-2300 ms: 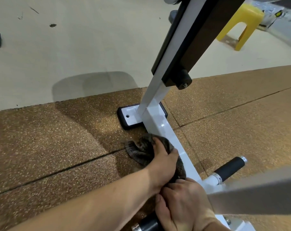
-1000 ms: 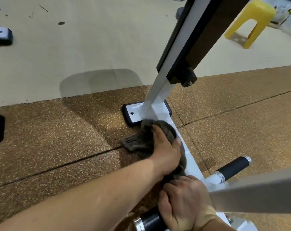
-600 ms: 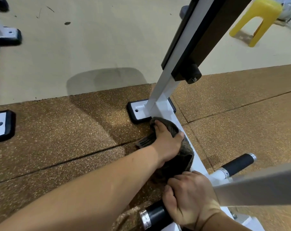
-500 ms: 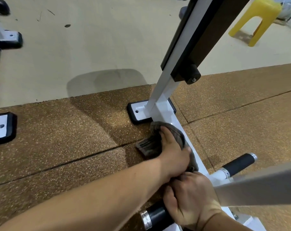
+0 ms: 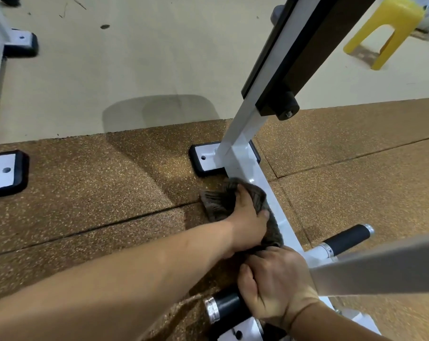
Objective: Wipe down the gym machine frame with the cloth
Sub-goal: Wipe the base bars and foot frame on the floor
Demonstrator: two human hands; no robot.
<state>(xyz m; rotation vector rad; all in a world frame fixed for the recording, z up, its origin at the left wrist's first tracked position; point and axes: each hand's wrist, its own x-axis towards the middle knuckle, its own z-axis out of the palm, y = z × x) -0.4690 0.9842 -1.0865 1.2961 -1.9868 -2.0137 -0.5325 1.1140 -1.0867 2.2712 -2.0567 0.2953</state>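
Low on the gym machine frame (image 5: 248,153), along the white floor rail (image 5: 280,217) just short of the foot plate (image 5: 206,159), the dark cloth (image 5: 235,200) is bunched under the left hand (image 5: 248,225), whose grip is closed round it, and it is pressed against the rail's near side. The right hand (image 5: 275,284) is wrapped in a closed grip round the black bar (image 5: 227,310) beside the rail, seemingly as a brace. The task is judged partly done at most: only this stretch of rail is being wiped, while the upright (image 5: 243,124), the foot plate and whatever lies out of view are presumably left.
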